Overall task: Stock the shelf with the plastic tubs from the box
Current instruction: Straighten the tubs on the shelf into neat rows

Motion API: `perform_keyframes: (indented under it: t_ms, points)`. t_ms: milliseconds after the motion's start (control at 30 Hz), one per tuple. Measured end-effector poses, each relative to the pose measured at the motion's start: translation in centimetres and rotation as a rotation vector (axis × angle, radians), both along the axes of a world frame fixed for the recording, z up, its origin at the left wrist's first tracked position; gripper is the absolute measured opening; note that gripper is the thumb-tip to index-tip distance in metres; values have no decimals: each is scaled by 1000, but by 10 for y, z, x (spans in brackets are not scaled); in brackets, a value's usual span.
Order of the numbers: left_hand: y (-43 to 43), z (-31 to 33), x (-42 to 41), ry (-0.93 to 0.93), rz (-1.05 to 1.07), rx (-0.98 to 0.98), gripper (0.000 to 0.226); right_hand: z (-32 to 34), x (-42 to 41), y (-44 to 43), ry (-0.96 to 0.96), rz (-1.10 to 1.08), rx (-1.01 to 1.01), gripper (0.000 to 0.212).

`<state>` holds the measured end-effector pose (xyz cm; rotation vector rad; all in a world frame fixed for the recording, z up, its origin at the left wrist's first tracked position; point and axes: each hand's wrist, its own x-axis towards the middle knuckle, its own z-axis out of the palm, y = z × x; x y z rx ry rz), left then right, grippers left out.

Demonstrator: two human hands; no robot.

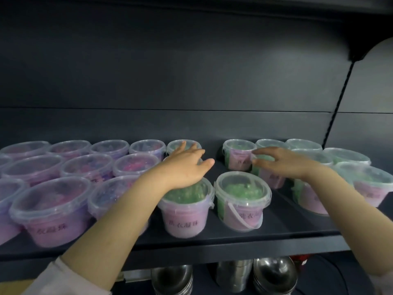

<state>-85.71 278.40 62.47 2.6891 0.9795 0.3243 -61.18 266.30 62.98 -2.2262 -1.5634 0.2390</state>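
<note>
Tubs (242,199): stiff, slick plastic, probably weighty; grip below lid rim. Left hand (187,165) flat, right hand (284,161) loosely spread, both empty.

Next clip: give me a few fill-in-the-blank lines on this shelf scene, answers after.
The clear plastic tubs of green beads stand to the ___ of the clear tubs of purple beads. The left hand lies over a tub holding ___ beads. Under the dark shelf sit stacked ___ bowls.
Missing: right; green; metal.
</note>
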Motion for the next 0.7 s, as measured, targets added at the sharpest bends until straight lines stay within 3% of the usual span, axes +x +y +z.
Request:
perform_keyframes:
  t_ms: [167, 333, 700]
  points:
    - [8, -23, 11, 206, 49, 13, 75, -1, 32, 17, -143, -74, -169, 49]
    - [16, -32, 12, 218, 39, 45, 74, 7, 42, 22, -211, -56, -216, 30]
    - [19, -33, 16, 251, 53, 51, 67, 10, 0, 44, -224, 138, -196, 38]
